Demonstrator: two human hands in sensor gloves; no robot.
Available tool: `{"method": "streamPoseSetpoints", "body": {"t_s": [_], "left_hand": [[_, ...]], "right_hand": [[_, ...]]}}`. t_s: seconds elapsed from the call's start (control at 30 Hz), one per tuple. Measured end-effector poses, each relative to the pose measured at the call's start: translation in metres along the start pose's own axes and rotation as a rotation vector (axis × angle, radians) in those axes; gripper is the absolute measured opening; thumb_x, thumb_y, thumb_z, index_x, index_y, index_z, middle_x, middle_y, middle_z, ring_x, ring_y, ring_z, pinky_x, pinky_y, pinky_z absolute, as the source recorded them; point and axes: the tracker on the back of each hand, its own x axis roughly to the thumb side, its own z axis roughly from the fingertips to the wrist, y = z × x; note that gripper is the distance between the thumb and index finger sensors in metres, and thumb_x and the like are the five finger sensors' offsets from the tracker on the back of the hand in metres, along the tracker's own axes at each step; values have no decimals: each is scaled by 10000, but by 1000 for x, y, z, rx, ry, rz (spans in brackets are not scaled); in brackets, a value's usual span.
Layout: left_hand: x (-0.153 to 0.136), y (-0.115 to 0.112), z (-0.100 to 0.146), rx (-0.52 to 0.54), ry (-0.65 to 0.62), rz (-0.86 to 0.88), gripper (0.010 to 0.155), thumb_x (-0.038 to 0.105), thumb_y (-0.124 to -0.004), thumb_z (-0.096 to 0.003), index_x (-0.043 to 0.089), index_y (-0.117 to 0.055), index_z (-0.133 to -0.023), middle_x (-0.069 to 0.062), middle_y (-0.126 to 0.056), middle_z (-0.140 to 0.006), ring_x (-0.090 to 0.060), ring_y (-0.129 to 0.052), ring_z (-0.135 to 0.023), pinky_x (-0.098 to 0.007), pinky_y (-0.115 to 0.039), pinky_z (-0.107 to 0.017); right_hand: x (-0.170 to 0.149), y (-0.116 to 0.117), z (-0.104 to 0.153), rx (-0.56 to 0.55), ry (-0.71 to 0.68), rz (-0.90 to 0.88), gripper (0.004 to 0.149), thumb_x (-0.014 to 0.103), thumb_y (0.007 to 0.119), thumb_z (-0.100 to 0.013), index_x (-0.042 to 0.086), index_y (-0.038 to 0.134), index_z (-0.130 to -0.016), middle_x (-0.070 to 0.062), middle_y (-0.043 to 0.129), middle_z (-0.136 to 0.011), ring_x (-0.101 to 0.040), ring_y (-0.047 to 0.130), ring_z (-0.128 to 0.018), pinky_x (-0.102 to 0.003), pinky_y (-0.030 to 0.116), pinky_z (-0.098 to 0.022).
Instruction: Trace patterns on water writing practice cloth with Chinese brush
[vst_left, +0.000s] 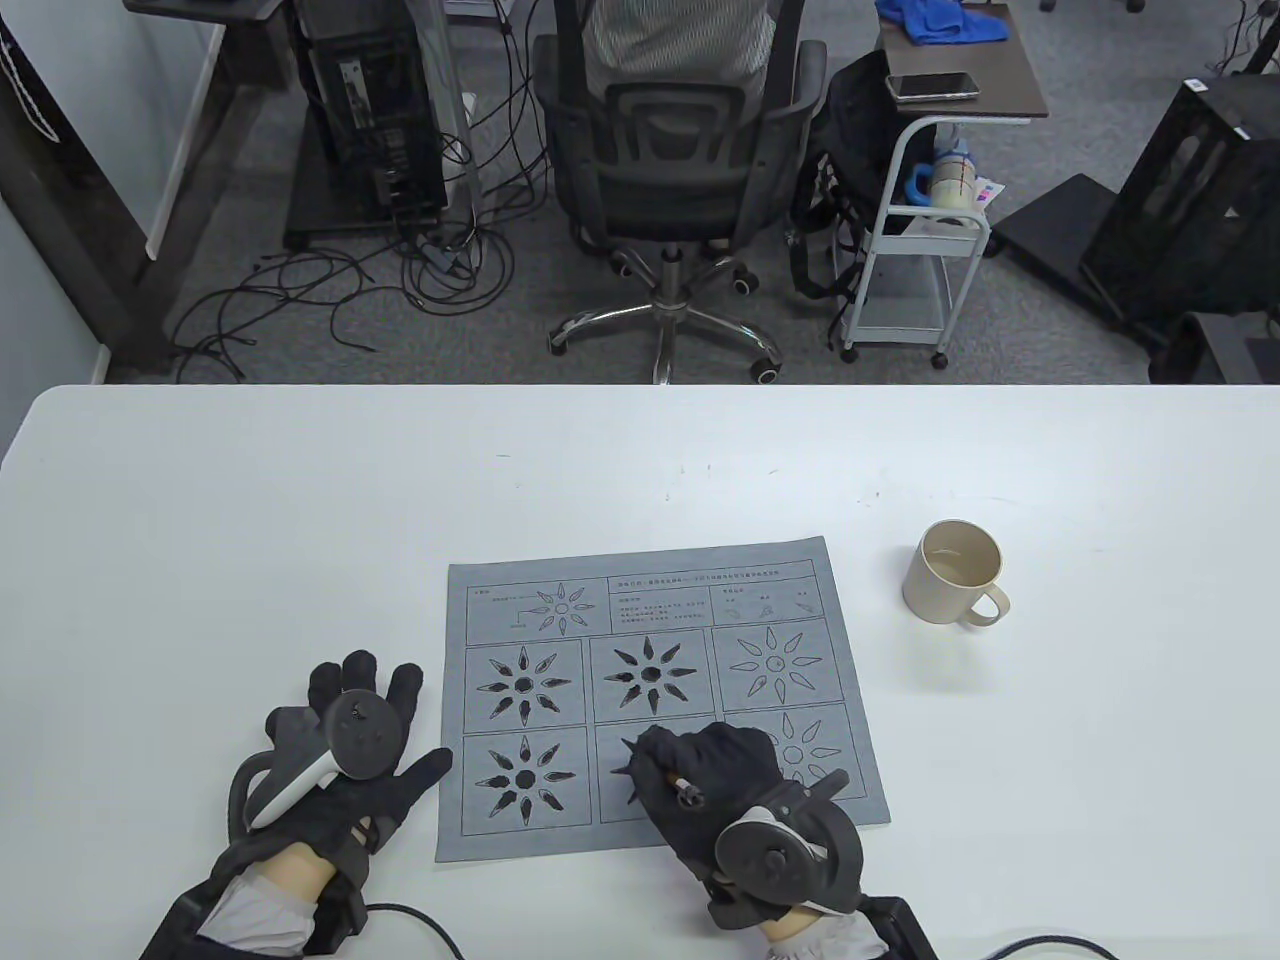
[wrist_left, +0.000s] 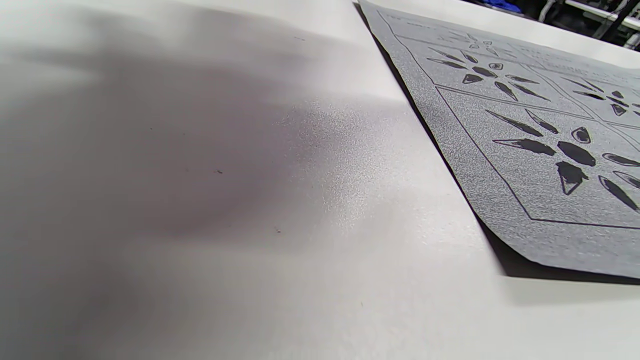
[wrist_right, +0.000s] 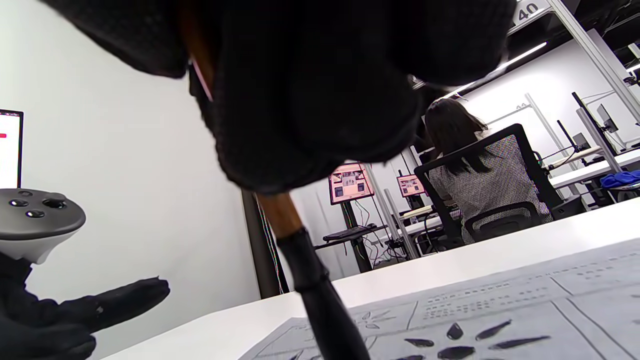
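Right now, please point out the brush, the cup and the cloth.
brush (wrist_right: 305, 272): right wrist view, dark ferrule below the hand.
cup (vst_left: 930, 590): table view, outer wall.
cloth (vst_left: 640, 565): table view, bare top margin.

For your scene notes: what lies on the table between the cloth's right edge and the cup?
Nothing: in the table view the stretch of table between the cloth and the cup is bare white surface.

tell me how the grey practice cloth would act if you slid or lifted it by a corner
The practice cloth looks thin and would probably flop if lifted. Its near corner already sits slightly raised above its shadow, so it seems light. Nothing pins it: the left hand rests on the table beside it, so a push would likely slide it.
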Motion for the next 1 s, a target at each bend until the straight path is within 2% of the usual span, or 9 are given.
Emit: {"method": "streamPoseSetpoints", "body": {"t_s": [0.7,1.0], "left_hand": [[0,0,0,0,1,0,824,711,-472,-481,436,97,-1009,-19,233,-1053,-341,210,-942,-738,-9,-657],[0,1,0,0,2,3,822,710,-472,-481,437,96,-1008,-19,232,-1053,-341,209,-943,-737,-9,-659]], "right_hand": [[0,0,-1,-1,0,2,367,403,800,-516,101,920,-687,-98,1069,-448,-258,996,-372,-485,792,-405],[2,-8,0,-32,-17,12,364,403,799,-516,101,922,-678,-94,1066,-433,-254,993,-359,-483,793,-398]]}}
